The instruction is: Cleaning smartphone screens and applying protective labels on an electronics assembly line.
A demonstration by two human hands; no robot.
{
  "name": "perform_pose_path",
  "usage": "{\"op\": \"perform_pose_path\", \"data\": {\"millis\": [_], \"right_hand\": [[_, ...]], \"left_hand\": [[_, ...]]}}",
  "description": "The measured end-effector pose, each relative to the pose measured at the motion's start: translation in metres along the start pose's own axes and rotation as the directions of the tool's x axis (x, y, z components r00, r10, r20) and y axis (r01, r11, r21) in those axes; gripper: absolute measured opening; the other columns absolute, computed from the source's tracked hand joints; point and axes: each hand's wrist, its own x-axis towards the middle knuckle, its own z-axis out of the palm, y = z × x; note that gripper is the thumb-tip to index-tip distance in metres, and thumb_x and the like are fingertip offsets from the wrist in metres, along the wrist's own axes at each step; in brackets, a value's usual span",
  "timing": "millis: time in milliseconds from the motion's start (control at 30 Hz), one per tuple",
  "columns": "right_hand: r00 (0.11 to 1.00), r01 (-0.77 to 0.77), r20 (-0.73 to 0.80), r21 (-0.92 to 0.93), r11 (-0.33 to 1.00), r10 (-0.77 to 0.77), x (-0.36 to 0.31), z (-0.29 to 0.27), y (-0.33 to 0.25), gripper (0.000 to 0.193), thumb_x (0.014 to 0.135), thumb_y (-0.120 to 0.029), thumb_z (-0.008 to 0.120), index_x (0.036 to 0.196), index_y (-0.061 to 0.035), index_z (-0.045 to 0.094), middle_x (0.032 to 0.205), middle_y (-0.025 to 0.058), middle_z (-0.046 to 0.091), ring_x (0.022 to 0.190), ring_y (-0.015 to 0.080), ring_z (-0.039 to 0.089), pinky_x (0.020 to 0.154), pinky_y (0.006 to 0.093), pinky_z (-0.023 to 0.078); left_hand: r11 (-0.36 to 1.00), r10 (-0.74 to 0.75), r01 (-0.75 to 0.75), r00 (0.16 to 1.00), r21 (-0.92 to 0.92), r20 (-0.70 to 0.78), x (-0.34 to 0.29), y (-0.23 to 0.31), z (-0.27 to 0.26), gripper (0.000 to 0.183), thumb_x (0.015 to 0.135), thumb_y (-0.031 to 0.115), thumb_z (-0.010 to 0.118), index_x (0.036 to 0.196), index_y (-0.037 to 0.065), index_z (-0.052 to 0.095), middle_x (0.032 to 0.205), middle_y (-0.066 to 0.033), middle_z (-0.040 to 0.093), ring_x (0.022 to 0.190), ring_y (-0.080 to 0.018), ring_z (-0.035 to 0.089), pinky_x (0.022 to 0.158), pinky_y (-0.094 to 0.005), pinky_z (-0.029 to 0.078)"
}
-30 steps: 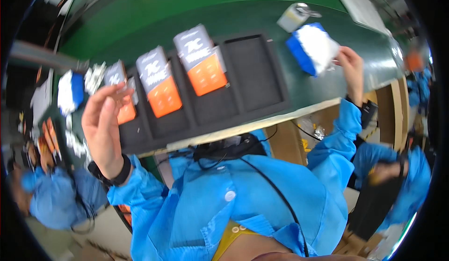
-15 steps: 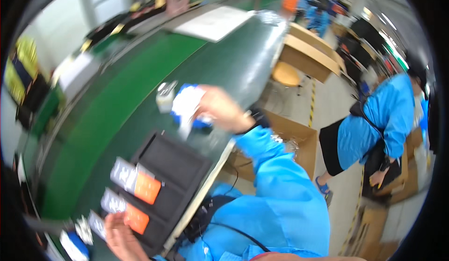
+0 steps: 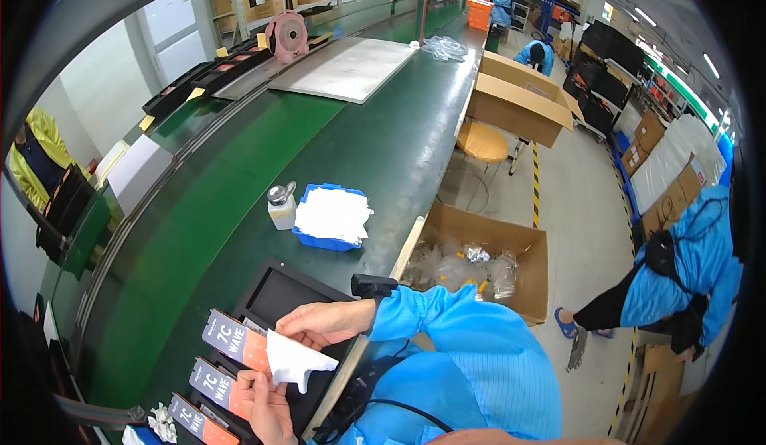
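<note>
Along the near side of the counter, the fingers of the right hand are closed on the upper edge of a white cloth. The left hand has thumb and forefinger brought together at the cloth's lower left edge, apparently pinching it, its other fingers loosely curled. The cloth is spread between the two, a loose corner drooping to the right.

Behind the cloth, the far pack, grey and orange, lies partly covered at its orange end. Hidden there, a finger could press on or push the pack askew, since the cloth blocks the view. The left fingers overlap the orange end of the middle pack; a careless turn of that wrist could smear it or knock it crooked in the black tray. The near pack looks safer, clear of both hands. The drooping corner might snag or drag on the tray if the right hand sinks.

Farther out, a small bottle with a metal top stands just beside the blue bin of folded cloths. Standing so close, it could be tipped by a hurried reach into the bin; whether it holds liquid is hard to tell.
</note>
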Motion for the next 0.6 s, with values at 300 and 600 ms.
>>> {"op": "perform_pose_path", "data": {"millis": [300, 600], "right_hand": [[0.999, 0.045, -0.003, -0.298, 0.953, -0.049, 0.0, 0.0, 0.0, 0.026, 0.087, -0.008, 0.061, 0.111, 0.0028, 0.059, 0.097, 0.0039, 0.065, 0.086, 0.0077, 0.06, 0.075, 0.0241, 0.05], [0.99, -0.069, -0.139, -0.383, 0.921, 0.016, 0.006, 0.008, -0.016, 0.031, 0.09, -0.007, 0.055, 0.121, -0.0005, 0.052, 0.091, 0.0081, 0.067, 0.084, 0.0093, 0.063, 0.073, 0.0227, 0.05]], "left_hand": [[0.987, -0.129, 0.14, 0.983, 0.08, -0.128, -0.004, -0.007, 0.026, 0.035, 0.089, 0.006, 0.056, 0.122, -0.001, 0.044, 0.102, -0.009, 0.062, 0.094, -0.0174, 0.061, 0.08, -0.0286, 0.05], [0.962, -0.265, 0.27, 0.957, 0.037, -0.119, -0.006, -0.003, 0.005, 0.018, 0.088, 0.007, 0.06, 0.102, -0.004, 0.06, 0.097, -0.0084, 0.065, 0.09, -0.0123, 0.062, 0.08, -0.0247, 0.049]]}}
